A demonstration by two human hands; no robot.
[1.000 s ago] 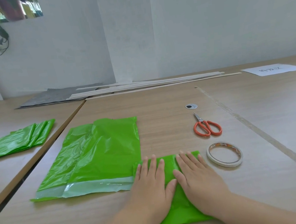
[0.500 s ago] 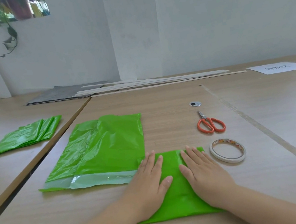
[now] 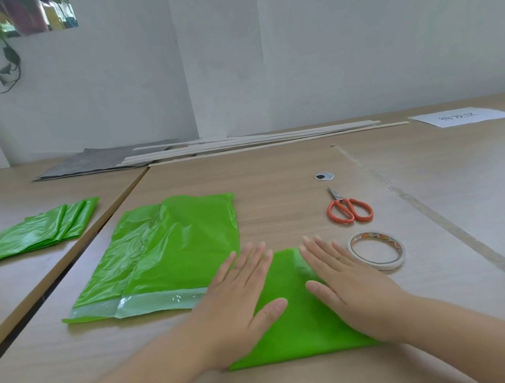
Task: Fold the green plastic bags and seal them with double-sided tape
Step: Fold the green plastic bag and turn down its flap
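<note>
A folded green plastic bag [image 3: 297, 322] lies flat on the wooden table [image 3: 274, 168] just in front of me. My left hand [image 3: 238, 305] presses flat on its left side with straight fingers. On the bag's right side my right hand [image 3: 354, 287] lies flat the same way. A gap of green shows between the two hands. A roll of double-sided tape [image 3: 377, 250] lies just right of my right hand. Left of the folded bag lie flat green bags [image 3: 162, 257] with a pale strip along their near edge.
Orange-handled scissors [image 3: 349, 208] lie behind the tape roll. A stack of folded green bags [image 3: 38, 233] rests on the neighbouring table at the left, across a dark gap. Long wooden slats [image 3: 253, 142], a grey sheet and a white paper [image 3: 459, 117] lie at the back.
Both hands have slid apart across the folded bag, from touching at the thumbs to its left and right sides, so more green shows between them.
</note>
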